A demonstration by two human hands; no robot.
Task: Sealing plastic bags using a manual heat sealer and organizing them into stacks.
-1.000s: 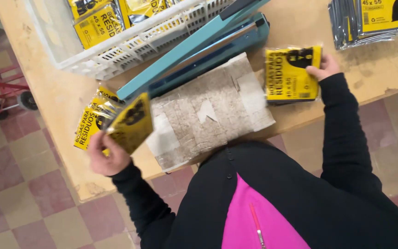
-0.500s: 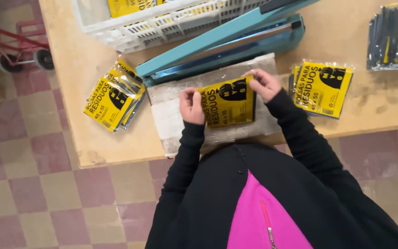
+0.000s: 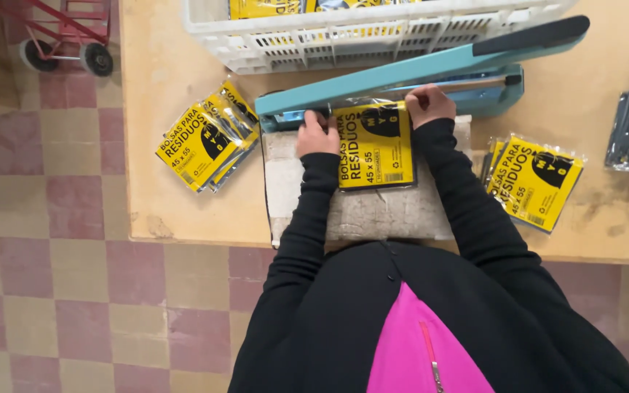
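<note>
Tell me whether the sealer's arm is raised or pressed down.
Raised. The teal sealer arm angles up off its base, leaving a gap where both hands feed the yellow packet.

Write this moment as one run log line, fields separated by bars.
left hand: on yellow packet | right hand: on packet top | packet edge under open teal sealer | packet stacks either side

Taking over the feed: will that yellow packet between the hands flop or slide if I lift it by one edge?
Likely floppy: the yellow packet is thin and lies flat on the grey pad, so both the left hand and right hand steady it. Its glossy clear wrap probably slips. Probably light.
</note>
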